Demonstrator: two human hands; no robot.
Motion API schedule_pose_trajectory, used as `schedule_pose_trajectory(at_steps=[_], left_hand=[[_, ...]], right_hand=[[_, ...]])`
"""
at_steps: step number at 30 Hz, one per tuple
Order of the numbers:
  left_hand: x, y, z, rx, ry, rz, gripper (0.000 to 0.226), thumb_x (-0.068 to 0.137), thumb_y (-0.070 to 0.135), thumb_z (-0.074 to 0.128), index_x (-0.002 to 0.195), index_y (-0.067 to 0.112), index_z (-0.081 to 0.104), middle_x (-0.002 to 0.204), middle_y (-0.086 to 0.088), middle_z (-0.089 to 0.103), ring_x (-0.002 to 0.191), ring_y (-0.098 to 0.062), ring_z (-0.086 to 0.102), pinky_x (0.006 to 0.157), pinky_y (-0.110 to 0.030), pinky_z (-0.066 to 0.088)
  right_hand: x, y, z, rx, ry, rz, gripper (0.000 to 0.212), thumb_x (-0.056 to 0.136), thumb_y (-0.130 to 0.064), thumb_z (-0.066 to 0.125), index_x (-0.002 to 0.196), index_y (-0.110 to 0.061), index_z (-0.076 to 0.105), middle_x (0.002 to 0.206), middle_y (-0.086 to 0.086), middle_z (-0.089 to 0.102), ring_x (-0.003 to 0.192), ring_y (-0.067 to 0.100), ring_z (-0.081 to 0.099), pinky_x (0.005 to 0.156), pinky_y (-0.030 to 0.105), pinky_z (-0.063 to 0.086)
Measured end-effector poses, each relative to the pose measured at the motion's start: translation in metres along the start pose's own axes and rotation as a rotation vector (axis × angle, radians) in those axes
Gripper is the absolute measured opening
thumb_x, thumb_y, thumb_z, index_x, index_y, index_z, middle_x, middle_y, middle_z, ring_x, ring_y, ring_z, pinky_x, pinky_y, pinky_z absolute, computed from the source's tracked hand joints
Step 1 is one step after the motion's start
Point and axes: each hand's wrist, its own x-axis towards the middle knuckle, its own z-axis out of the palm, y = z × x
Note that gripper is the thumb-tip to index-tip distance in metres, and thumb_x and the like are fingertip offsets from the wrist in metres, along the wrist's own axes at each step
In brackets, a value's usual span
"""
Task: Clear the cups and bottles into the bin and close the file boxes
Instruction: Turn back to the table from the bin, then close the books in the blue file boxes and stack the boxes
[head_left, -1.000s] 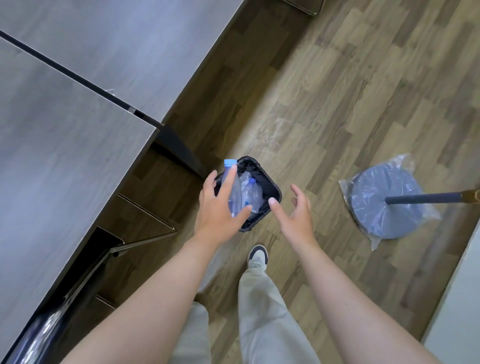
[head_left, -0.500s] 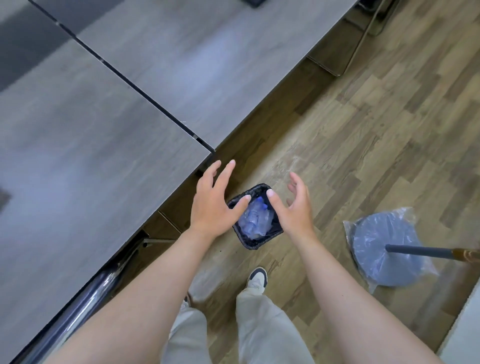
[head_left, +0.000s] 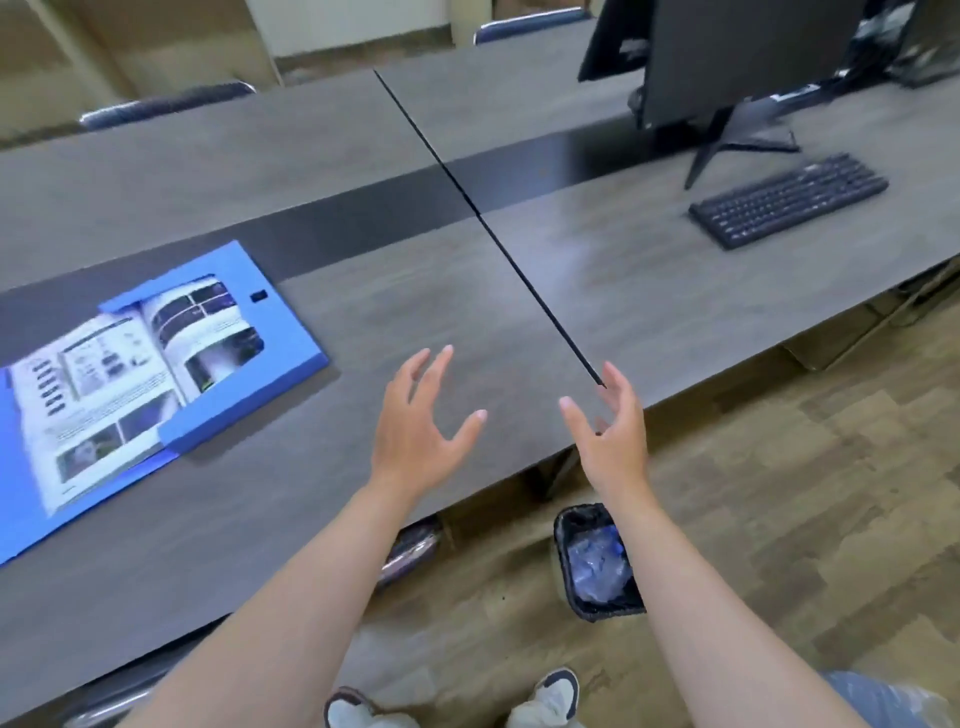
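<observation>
File box (head_left: 249, 402), head view: blue, lying open on the table (head_left: 291, 519), left of both hands and apart from them. Holds a glossy booklet (head_left: 130, 374) spread open across it, with what looks like the lid panel laid flat at the near left, partly under the booklet's pages. Appears to be thin, light board: stiff across the panels, bending only at the fold lines, probably smooth enough to slide on the tabletop. Best to fold the booklet shut into the tray first, otherwise likely to bulge or crease under the lid. Then, by this reading, best taken at the lid's free edge and swung over, with 1 hand steadying the low front wall against sliding.

Left hand (head_left: 415, 431) above the table, fingers spread, holding nothing. Right hand (head_left: 615, 436) above the table's near edge, fingers loosely parted, likewise holding nothing.

Bin (head_left: 562, 561) on the floor beneath the right forearm, black-lined, with crushed clear bottles (head_left: 597, 566) inside. Farther right, well apart: a keyboard (head_left: 789, 200) and a monitor (head_left: 727, 62). Seems done with clearing as far as this view reaches; not yet begun on closing the box.
</observation>
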Motion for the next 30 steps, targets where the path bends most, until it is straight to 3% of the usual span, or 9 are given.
schedule_pose_trajectory(at_steps=[6, 12, 15, 20, 24, 30], left_hand=[[-0.025, -0.075, -0.13, 0.035, 0.188, -0.135, 0.08, 0.081, 0.063, 0.06, 0.151, 0.028, 0.043, 0.153, -0.001, 0.04, 0.141, -0.015, 0.038, 0.11, -0.011, 0.021], [-0.064, -0.159, -0.244, 0.054, 0.327, -0.277, 0.081, 0.077, 0.065, 0.059, 0.15, 0.037, 0.04, 0.154, 0.005, 0.038, 0.143, -0.014, 0.037, 0.109, -0.032, 0.037], [-0.083, -0.194, -0.283, 0.047, 0.377, -0.377, 0.084, 0.075, 0.068, 0.059, 0.151, 0.037, 0.041, 0.154, 0.008, 0.038, 0.142, -0.012, 0.037, 0.104, -0.029, 0.037], [-0.102, -0.239, -0.313, 0.033, 0.431, -0.553, 0.074, 0.085, 0.043, 0.077, 0.15, 0.031, 0.044, 0.152, 0.004, 0.042, 0.14, -0.02, 0.039, 0.106, -0.033, 0.036], [-0.11, -0.266, -0.317, -0.017, 0.446, -0.691, 0.071, 0.087, 0.045, 0.074, 0.15, 0.029, 0.043, 0.151, 0.005, 0.045, 0.143, -0.019, 0.037, 0.109, -0.032, 0.032], [-0.102, -0.287, -0.316, -0.12, 0.481, -0.889, 0.067, 0.086, 0.046, 0.074, 0.146, 0.03, 0.048, 0.143, 0.005, 0.053, 0.13, -0.017, 0.051, 0.103, -0.036, 0.043]], right_hand=[[-0.019, -0.063, 0.118, -0.042, -0.173, -0.103, 0.078, 0.084, -0.051, 0.07, 0.15, -0.035, 0.032, 0.145, -0.018, 0.039, 0.137, 0.004, 0.04, 0.113, 0.045, 0.041], [-0.046, -0.104, 0.236, -0.107, -0.272, -0.193, 0.076, 0.086, -0.038, 0.074, 0.15, -0.026, 0.035, 0.144, -0.014, 0.04, 0.131, 0.003, 0.043, 0.111, 0.043, 0.043], [-0.057, -0.114, 0.281, -0.16, -0.331, -0.208, 0.076, 0.086, -0.035, 0.074, 0.151, -0.025, 0.035, 0.141, -0.015, 0.039, 0.129, 0.002, 0.042, 0.111, 0.04, 0.042], [-0.057, -0.114, 0.336, -0.272, -0.395, -0.216, 0.075, 0.085, -0.041, 0.075, 0.148, -0.024, 0.04, 0.144, -0.008, 0.042, 0.132, 0.009, 0.044, 0.113, 0.042, 0.039], [-0.038, -0.111, 0.361, -0.359, -0.377, -0.186, 0.074, 0.086, -0.043, 0.073, 0.148, -0.018, 0.042, 0.149, 0.001, 0.043, 0.138, 0.019, 0.043, 0.113, 0.041, 0.038], [0.012, -0.108, 0.39, -0.499, -0.391, -0.148, 0.074, 0.087, -0.046, 0.071, 0.147, -0.013, 0.042, 0.149, 0.008, 0.043, 0.123, 0.027, 0.053, 0.099, 0.038, 0.041]])
